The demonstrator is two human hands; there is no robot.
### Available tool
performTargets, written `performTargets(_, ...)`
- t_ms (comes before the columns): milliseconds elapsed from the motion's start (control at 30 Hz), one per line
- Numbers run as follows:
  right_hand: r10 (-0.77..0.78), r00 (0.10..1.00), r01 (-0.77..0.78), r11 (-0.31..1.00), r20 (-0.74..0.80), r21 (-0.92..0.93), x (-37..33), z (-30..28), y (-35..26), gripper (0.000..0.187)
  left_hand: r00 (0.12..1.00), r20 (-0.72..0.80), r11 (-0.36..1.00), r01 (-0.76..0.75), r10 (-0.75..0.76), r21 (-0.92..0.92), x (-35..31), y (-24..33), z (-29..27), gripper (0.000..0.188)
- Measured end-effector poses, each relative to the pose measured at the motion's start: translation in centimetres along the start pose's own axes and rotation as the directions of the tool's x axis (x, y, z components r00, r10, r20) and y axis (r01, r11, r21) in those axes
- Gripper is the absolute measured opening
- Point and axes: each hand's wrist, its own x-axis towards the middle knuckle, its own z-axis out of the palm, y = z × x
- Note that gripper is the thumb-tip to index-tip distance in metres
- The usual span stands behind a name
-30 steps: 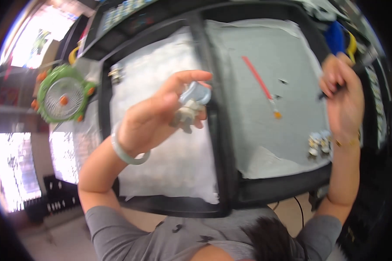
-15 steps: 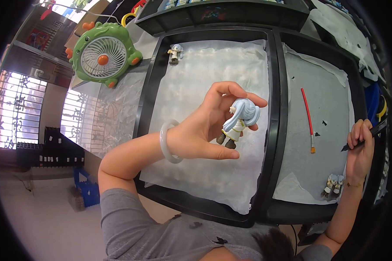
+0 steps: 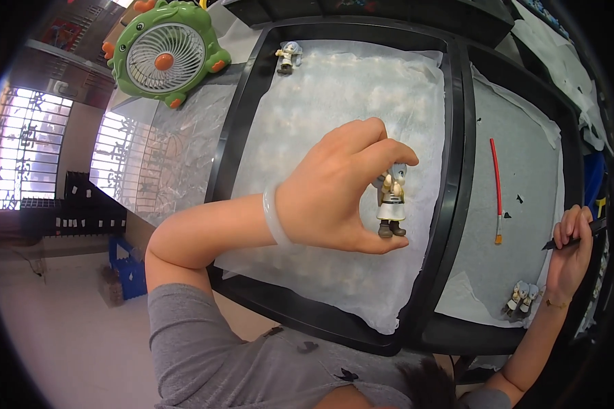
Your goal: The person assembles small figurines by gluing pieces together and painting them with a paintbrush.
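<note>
Over the left tray, my left hand [image 3: 344,191] grips a small figurine [image 3: 391,208] upright between thumb and fingers. The figurine has pale blue hair, a white outfit with a dark belt, and dark boots; the fingers cover part of its head. Out at the right edge, my right hand [image 3: 572,245] is closed around a slim black pen-like tool [image 3: 580,236], its pointed tip toward the right tray. A similar figurine [image 3: 288,58] is in the far left corner of the left tray. Several more figurines [image 3: 522,298] sit together in the near right corner of the right tray.
Both black trays, left [image 3: 456,136] and right [image 3: 572,116], are lined with white sheeting. A red-handled brush [image 3: 496,184] lies in the right tray beside small dark scraps [image 3: 507,215]. Beyond the left tray's far left corner stands a green fan [image 3: 167,54].
My left hand has rotated, turning the figurine from its back to its front. The right hand keeps hold of the black tool. The whole view has shifted slightly.
</note>
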Motion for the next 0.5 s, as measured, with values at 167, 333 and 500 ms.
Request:
performTargets(167, 0.03, 0.999, -0.03, 0.999, -0.026, 0.015, -0.04, 0.01, -0.03, 0.023, 1.0, -0.015, 0.994, -0.009, 0.011, 0.113, -0.27, -0.15, 0.13, 0.057)
performTargets(333, 0.026, 1.0, -0.026, 1.0, 0.012, 0.0, -0.01, -0.35, 0.17, 0.022, 0.999, -0.037, 0.992, -0.018, 0.023, 0.128, -0.46, -0.16, 0.41, 0.054)
performTargets(500, 0.02, 1.0, -0.019, 1.0, 0.022, -0.016, -0.02, -0.3, 0.2, 0.021, 0.998, -0.029, 0.991, -0.047, 0.051, 0.123, -0.39, -0.47, 0.57, 0.057)
